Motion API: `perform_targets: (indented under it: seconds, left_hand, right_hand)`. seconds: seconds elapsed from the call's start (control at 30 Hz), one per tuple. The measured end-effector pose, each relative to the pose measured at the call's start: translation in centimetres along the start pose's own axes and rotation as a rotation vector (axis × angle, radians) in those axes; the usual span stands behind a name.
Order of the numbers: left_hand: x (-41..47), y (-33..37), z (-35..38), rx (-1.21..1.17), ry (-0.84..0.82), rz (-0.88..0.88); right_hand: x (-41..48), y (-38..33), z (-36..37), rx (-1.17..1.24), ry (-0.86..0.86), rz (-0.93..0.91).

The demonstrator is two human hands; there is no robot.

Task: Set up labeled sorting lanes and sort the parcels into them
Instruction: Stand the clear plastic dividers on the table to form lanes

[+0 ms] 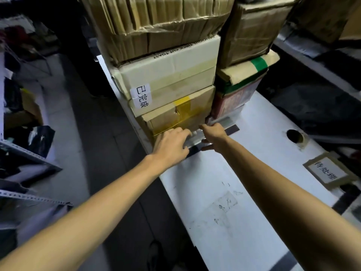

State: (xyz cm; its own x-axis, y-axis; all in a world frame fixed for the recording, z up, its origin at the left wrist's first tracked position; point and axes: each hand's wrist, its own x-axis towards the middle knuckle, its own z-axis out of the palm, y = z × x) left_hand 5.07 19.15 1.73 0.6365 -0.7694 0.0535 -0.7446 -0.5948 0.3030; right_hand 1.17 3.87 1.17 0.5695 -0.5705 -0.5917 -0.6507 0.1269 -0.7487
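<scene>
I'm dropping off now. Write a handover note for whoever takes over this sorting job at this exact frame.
Left hand: on the flat grey item at the foot of the box stack; grip unclear.
Right hand: pinches the same item.
Done: black tape line across the white table; label 已完成 on the stack, label 待处理 at the table's right edge.
Left: place this item, then sort whatever remains.

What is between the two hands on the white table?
In the head view, a flat grey packet lies between the left hand and right hand, beside the black tape.
</scene>
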Motion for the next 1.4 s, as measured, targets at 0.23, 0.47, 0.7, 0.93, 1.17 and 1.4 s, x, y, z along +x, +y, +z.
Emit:
perform_targets:
  seconds: [0.23,0.47,0.7,0.93,1.17,1.4]
  left_hand:
    - [0.5,-0.1,-0.7,-0.482,-0.296,-0.034]
    - [0.6,1.8,-0.5,-0.162,-0.505,0.131]
    - [2.0,4.6,-4.5,-0.192,-0.413,0.179]
    - [1.2,11.1,-8.4,0.036,-0.117,0.518]
    - [-0.3,17.9,-9.8,0.07,-0.09,0.66]
    - [-4.4,25.9,-9.0,-0.072,-0.114,0.618]
  right_hand:
    - [-1.4,0.8,-0.9,0.055,0.028,0.04]
    - [-3.7,3.2,-3.5,0.091,0.173,0.069]
    - [-10.5,2.2,-10.3,-0.425,0.36,-0.021]
    - [-18.8,1.5,-13.5,-0.821,0.457,-0.226]
    - [-23.3,4.7,-15.7,-1.062,0.791,-0.367]
    - [-27.6,7.8,-20.5,0.102,0.927,-0.046]
